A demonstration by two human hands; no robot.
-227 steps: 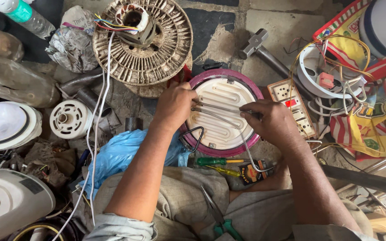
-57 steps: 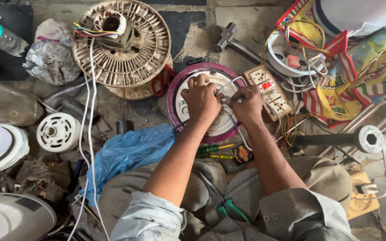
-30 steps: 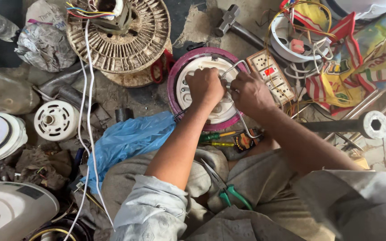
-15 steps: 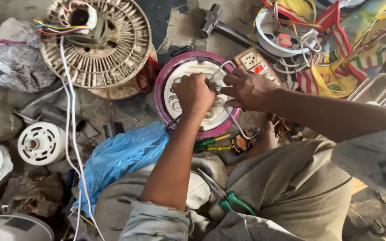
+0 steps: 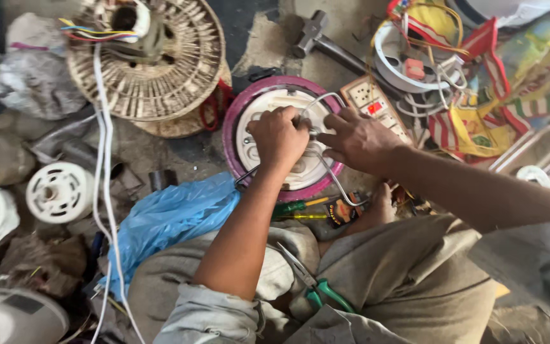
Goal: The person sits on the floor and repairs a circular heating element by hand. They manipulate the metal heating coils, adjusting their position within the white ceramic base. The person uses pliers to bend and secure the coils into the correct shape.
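Pink-rimmed round plate (image 5: 240,130) lies on the floor. Left hand (image 5: 279,135) and right hand (image 5: 359,139) grip its bent wire (image 5: 333,185) tight. That wire might spring loose and poke.

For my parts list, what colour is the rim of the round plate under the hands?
Magenta-pink rim, seen in the head view.

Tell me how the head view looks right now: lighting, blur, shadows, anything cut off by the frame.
Head view: soft, even daylight, no hard shadows or glare; the left hand and right hand on the round pink-rimmed disc are fairly sharp, the thin metal rod readable; slight softness overall; the white fan housing at bottom left and the right sleeve are cut off by the frame.
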